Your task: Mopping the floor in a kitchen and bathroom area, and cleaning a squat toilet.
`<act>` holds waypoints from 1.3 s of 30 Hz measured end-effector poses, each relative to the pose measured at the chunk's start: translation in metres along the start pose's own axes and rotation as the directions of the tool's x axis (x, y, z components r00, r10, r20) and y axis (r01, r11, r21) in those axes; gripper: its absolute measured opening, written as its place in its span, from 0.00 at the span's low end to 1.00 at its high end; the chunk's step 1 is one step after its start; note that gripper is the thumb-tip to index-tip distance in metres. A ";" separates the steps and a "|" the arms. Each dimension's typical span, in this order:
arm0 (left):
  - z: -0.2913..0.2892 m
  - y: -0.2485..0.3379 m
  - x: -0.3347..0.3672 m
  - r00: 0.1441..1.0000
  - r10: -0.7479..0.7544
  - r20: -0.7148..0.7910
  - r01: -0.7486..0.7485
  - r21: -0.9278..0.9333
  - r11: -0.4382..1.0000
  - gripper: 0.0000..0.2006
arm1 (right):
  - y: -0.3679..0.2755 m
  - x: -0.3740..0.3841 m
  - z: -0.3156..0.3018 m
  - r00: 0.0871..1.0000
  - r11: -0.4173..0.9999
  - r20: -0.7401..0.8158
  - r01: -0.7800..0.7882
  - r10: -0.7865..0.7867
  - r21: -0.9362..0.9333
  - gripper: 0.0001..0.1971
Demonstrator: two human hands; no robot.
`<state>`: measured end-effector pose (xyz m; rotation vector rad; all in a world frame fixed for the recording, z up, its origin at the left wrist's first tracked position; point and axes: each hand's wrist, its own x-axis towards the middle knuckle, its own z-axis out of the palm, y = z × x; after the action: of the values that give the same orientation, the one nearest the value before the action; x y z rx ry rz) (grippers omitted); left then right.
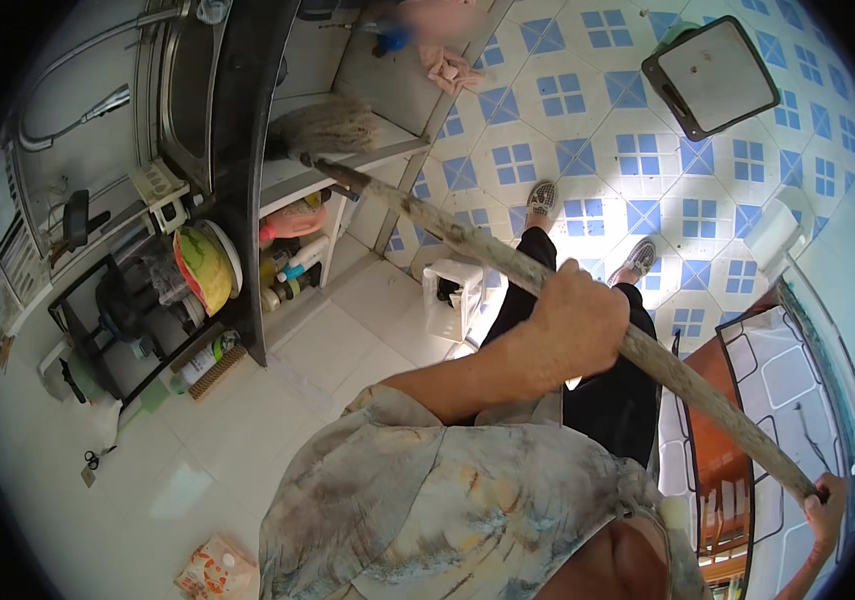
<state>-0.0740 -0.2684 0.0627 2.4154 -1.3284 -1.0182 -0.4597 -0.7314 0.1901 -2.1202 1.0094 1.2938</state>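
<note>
A long wooden pole, the handle of a mop, slants across the view from upper left to lower right. Its grey-brown stringy head lies at the shelf opening under the counter. My left hand wraps around the middle of the handle, fingers closed. At the handle's lower right end, my right hand is closed on the tip. The handle passes in front of my dark trousers. Just below the mop head, a shelf holds bottles and a pinkish container.
A white plastic basket stands on the floor near my feet. A dark-rimmed board is at the upper right, a pink cloth at the top. The counter at left bears a cut watermelon and a rack. A wire-grid frame is at right.
</note>
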 end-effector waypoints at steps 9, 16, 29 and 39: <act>0.024 0.035 -0.005 0.997 -0.020 -0.070 0.019 -0.021 1.000 0.09 | 0.030 -0.039 0.019 0.992 0.999 -0.124 0.035 -0.035 0.000 0.26; 0.113 -0.118 0.028 0.973 -0.112 0.200 0.078 0.167 0.983 0.11 | -0.194 0.026 0.114 0.997 0.995 -0.033 0.077 -0.075 0.061 0.16; 0.078 -0.016 0.033 0.965 0.013 0.261 -0.005 -0.032 0.999 0.08 | -0.027 -0.010 0.052 0.984 0.993 -0.135 0.111 -0.115 -0.040 0.17; 0.113 -0.067 0.046 0.949 -0.050 0.311 0.057 -0.013 0.998 0.10 | -0.160 -0.013 0.058 0.998 0.994 0.019 -0.067 0.066 0.089 0.15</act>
<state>-0.0875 -0.2507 -0.0749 2.3566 -1.3391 -1.4706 -0.3714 -0.5859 0.1760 -2.0219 1.1190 1.2699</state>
